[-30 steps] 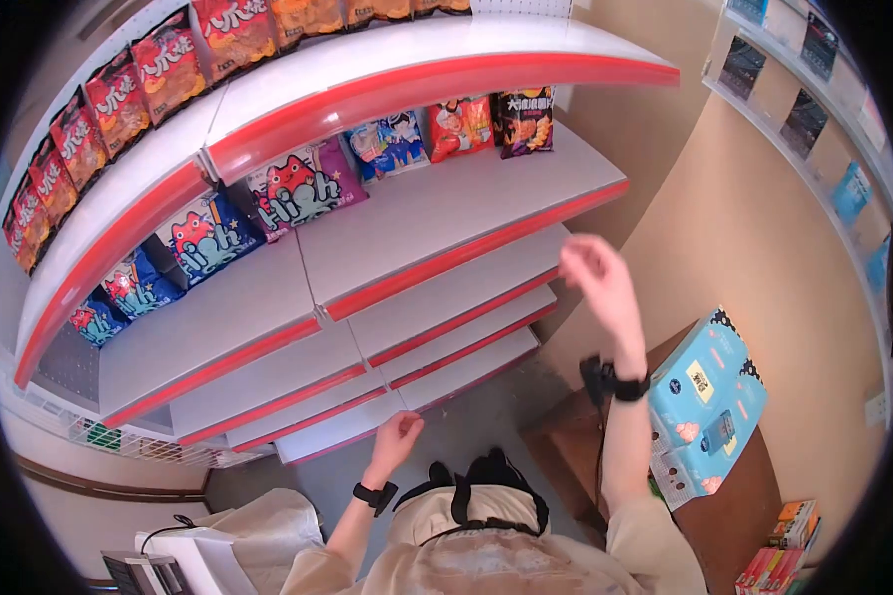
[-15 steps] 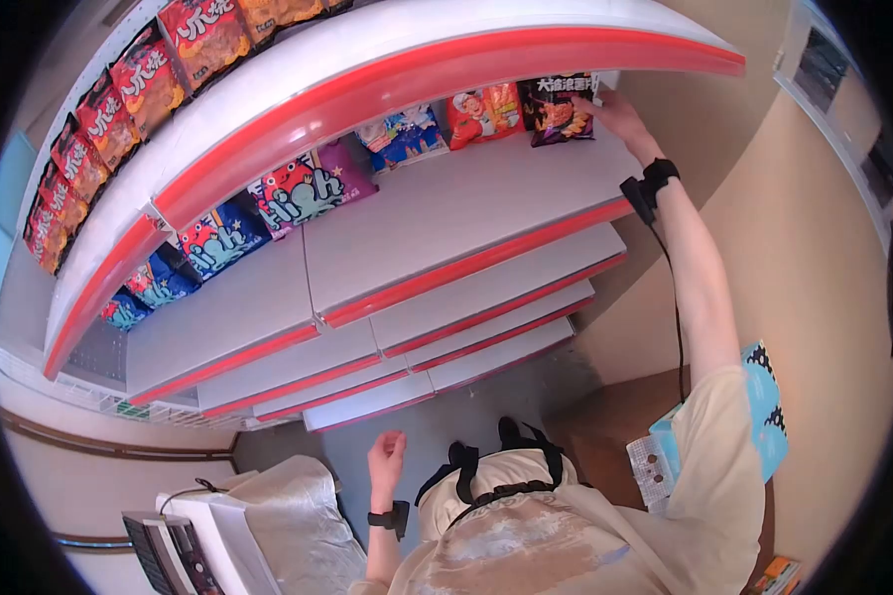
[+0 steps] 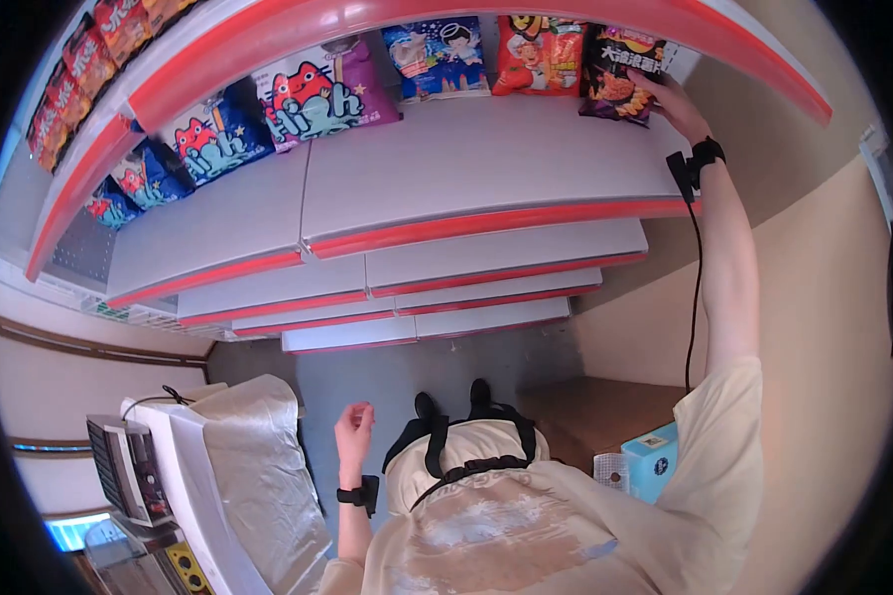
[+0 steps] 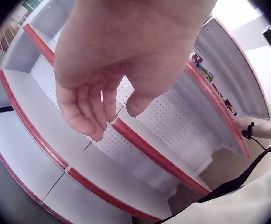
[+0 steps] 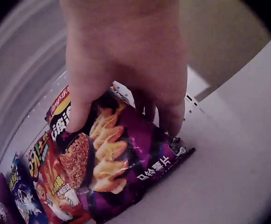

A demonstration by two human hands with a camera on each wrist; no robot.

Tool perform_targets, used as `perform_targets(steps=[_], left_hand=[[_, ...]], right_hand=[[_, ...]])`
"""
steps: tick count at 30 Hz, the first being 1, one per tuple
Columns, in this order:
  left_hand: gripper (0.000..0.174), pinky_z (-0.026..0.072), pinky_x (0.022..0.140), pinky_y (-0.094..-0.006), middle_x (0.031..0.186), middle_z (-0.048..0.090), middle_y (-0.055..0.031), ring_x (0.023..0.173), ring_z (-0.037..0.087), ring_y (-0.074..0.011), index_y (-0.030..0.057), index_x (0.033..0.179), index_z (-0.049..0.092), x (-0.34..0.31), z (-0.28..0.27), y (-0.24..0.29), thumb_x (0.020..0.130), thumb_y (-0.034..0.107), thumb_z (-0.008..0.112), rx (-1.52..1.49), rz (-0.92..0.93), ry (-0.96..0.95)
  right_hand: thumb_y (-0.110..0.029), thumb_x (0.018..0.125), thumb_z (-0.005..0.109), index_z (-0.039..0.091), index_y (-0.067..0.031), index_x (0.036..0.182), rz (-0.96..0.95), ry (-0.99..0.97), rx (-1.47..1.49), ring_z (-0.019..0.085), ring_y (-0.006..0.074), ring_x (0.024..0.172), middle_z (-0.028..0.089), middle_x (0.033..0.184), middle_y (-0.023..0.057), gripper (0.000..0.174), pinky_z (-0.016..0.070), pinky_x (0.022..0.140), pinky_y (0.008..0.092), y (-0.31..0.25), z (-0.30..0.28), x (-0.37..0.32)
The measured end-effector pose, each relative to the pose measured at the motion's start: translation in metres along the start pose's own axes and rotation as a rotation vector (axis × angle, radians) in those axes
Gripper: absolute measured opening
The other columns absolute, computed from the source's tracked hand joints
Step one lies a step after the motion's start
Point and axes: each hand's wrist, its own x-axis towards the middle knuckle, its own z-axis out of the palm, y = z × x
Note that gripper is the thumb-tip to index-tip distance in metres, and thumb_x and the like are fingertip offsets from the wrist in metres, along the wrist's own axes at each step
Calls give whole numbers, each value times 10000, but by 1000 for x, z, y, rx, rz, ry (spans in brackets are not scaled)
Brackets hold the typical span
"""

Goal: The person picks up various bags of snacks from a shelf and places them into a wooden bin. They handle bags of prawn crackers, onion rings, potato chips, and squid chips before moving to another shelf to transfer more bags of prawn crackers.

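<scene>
My right hand (image 3: 671, 102) is at the right end of the upper shelf, holding a black and purple bag of potato chips (image 3: 620, 81). In the right wrist view the thumb lies on the front of the chip bag (image 5: 112, 154) and the other fingers go round its right edge, partly hidden. The bag stands upright on the shelf. Beside it on the left is a red snack bag (image 3: 538, 61), then a blue one (image 3: 437, 58). Low in front of my body hangs my left hand (image 3: 353, 434), fingers loosely curled with nothing in them.
Purple and blue snack bags (image 3: 218, 139) continue leftward along the same shelf (image 3: 486, 159). Close above runs a red-edged shelf (image 3: 397, 22) bearing more bags. A wall (image 3: 814, 278) bounds the right side. A cloth-covered surface (image 3: 253, 466) stands left, a blue box (image 3: 655, 461) right.
My right hand has risen from beside the shelves to the black and purple chip bag and taken hold of it. The head view has shifted closer. My left hand stays low.
</scene>
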Motion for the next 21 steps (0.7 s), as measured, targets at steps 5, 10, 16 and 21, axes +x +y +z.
perform_targets(steps=[5, 10, 16, 21], left_hand=[[225, 476, 563, -249, 793, 666, -78, 614, 606, -115, -10, 966, 623, 3, 5, 14, 864, 191, 614, 22, 56, 2], [220, 457, 561, -240, 788, 642, -45, 632, 589, -99, -7, 975, 620, 9, 3, 20, 875, 189, 617, 15, 46, -10], [196, 430, 536, -224, 796, 639, -32, 633, 581, -86, 8, 974, 622, 13, 0, 16, 871, 174, 616, -25, 51, -24], [219, 463, 570, -238, 815, 660, -66, 630, 594, -102, -3, 989, 618, 15, -6, 19, 866, 179, 611, -6, 49, -33]], right_hand=[[-460, 728, 731, 445, -23, 1294, -9, -74, -21, 537, 173, 1080, 544, 1206, 81, 771, 417, 920, 319, -9, 7, -5], [-452, 728, 732, 461, -32, 1283, 26, -47, -74, 533, 174, 1070, 553, 1188, 80, 747, 414, 916, 321, -4, 6, -2], [-440, 742, 722, 453, -11, 1277, 30, -41, -55, 531, 178, 1070, 553, 1184, 85, 736, 414, 914, 321, -2, 7, -9], [-360, 766, 724, 446, -22, 1281, 41, -81, 17, 523, 153, 1081, 560, 1185, 62, 676, 400, 913, 300, 7, 6, -4]])
